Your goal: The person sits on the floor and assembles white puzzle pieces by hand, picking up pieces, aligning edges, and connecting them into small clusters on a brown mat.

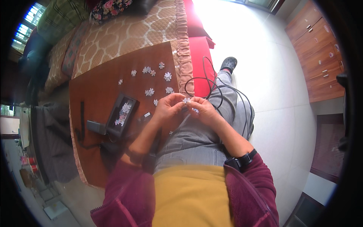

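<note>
Above my lap, my left hand (pixel 169 108) and my right hand (pixel 206 111) meet, fingertips pinching a small pale jigsaw piece (pixel 186 100) between them. Whether it is one piece or two joined cannot be made out. Another bluish-white piece (pixel 195 110) shows against the fingers of my right hand. Left of my hands, several loose jigsaw pieces (pixel 149 92) lie scattered on a brown board (pixel 94 83), some touching in small clusters. A black open box (pixel 111 120) on the board holds a heap of pale and pinkish pieces.
A grey block-shaped object (pixel 96 127) and dark straps lie beside the box. Black cable loops (pixel 204 78) hang over my right leg. The board rests on a patterned bedspread (pixel 151 26) with a ruffled edge. Wooden drawers (pixel 317 53) stand at the far right.
</note>
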`<control>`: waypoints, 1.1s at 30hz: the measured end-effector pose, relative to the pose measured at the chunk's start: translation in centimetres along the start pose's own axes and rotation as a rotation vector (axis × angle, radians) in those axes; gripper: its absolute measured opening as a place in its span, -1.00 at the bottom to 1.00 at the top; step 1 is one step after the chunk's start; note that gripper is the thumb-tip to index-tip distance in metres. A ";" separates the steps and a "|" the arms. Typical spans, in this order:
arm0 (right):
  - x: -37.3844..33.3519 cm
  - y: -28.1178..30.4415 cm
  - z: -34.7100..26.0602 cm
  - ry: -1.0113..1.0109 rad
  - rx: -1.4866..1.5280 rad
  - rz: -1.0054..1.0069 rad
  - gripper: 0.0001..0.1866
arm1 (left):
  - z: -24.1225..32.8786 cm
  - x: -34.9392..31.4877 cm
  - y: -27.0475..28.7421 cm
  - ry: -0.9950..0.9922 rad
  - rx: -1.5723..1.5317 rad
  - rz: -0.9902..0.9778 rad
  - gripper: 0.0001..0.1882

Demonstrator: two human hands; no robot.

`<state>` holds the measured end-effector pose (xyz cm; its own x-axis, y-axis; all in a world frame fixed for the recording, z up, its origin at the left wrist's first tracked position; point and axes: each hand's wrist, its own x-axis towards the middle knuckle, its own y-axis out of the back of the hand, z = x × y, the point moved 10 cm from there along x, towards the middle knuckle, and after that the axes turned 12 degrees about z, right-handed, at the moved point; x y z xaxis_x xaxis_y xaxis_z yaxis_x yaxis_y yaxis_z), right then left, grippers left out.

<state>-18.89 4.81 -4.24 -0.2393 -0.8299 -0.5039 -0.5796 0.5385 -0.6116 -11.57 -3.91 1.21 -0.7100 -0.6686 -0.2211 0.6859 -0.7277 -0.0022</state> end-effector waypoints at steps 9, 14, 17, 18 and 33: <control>0.2 0.1 -0.1 -0.014 -0.005 0.063 -0.85 | 0.7 0.1 -0.7 -0.050 -0.028 -0.016 -0.71; 0.4 0.5 0.3 -0.022 0.018 0.083 -0.85 | 0.5 0.3 -0.7 -0.072 -0.020 -0.016 -0.71; 0.2 0.5 0.3 -0.025 0.010 0.090 -0.87 | 0.1 0.3 -0.4 -0.067 -0.069 0.007 -0.73; 0.3 0.4 0.3 -0.028 0.011 0.090 -0.87 | 0.0 0.3 0.2 -0.078 -0.014 0.034 -0.74; -0.1 0.0 -0.4 -0.015 -0.019 0.087 -0.89 | 2.6 7.2 9.1 -0.417 0.575 0.562 -0.79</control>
<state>-19.18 4.81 -3.90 -0.2772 -0.7780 -0.5638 -0.5723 0.6050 -0.5535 -10.86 -15.71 2.18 -0.3716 -0.8680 0.3293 0.8428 -0.1668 0.5117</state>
